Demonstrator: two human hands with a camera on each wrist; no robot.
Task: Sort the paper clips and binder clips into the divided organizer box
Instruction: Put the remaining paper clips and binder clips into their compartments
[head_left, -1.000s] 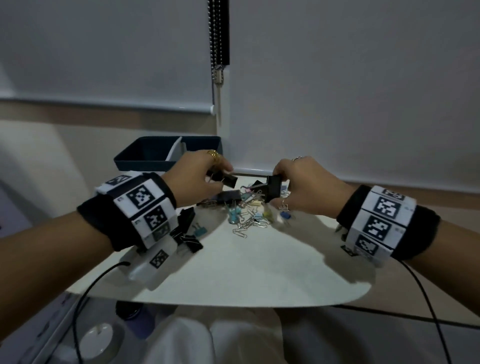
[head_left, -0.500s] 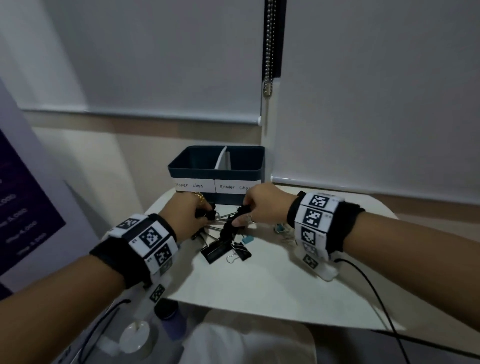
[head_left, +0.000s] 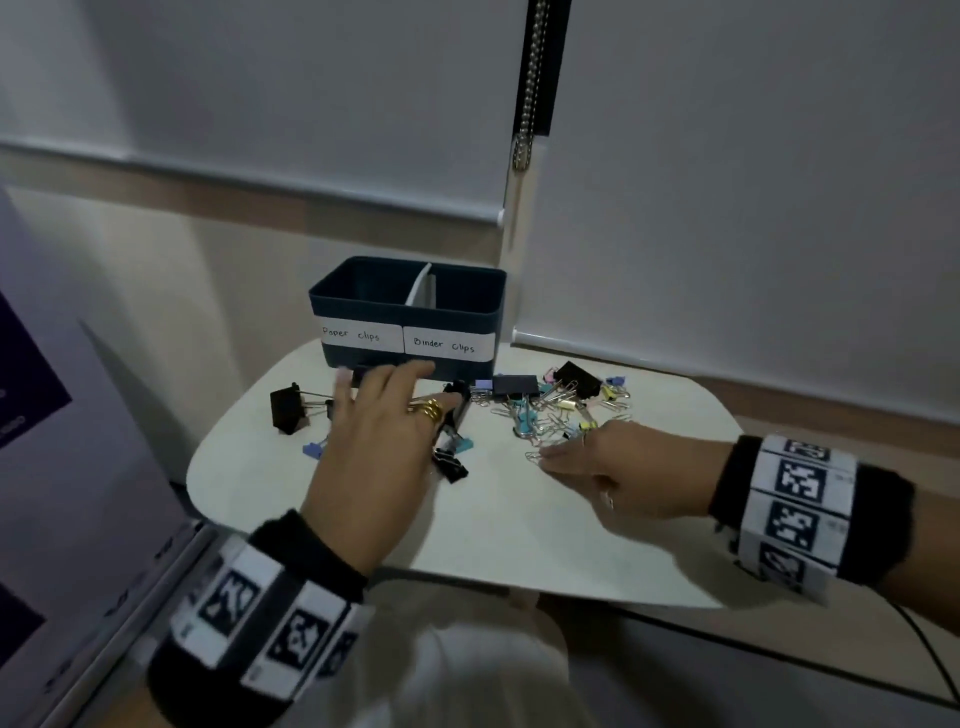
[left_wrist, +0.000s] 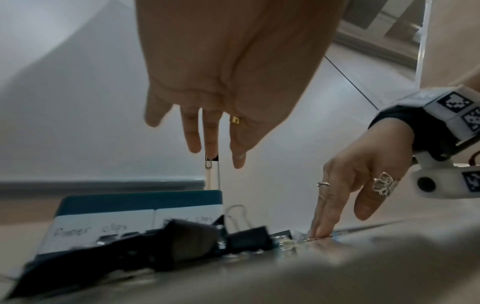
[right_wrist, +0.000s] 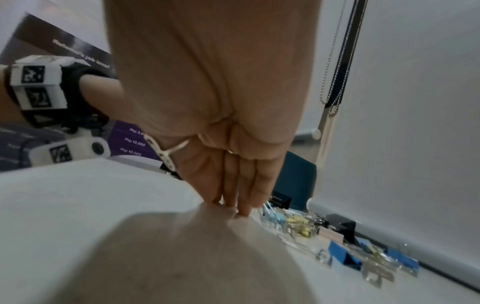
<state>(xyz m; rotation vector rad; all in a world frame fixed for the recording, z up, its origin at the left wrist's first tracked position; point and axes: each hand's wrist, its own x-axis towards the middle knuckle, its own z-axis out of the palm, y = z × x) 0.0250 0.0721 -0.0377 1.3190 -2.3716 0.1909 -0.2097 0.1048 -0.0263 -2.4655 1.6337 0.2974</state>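
The box (head_left: 408, 306) stands upright at the table's (head_left: 519, 525) far edge, its long side facing me, labelled "Paper clips" on the left half and "Binder clips" on the right. A mixed pile of clips (head_left: 556, 408) lies just right of it; a big black binder clip (head_left: 285, 409) lies to the left, wire handles pointing right.

My left hand (head_left: 379, 447) hovers palm down over the black clips near the box, fingers spread straight and holding nothing. My right hand (head_left: 623, 473) reaches leftward, fingers (right_wrist: 244, 197) straight and pressed together, tips on the table at the near edge of the pile, gripping nothing.
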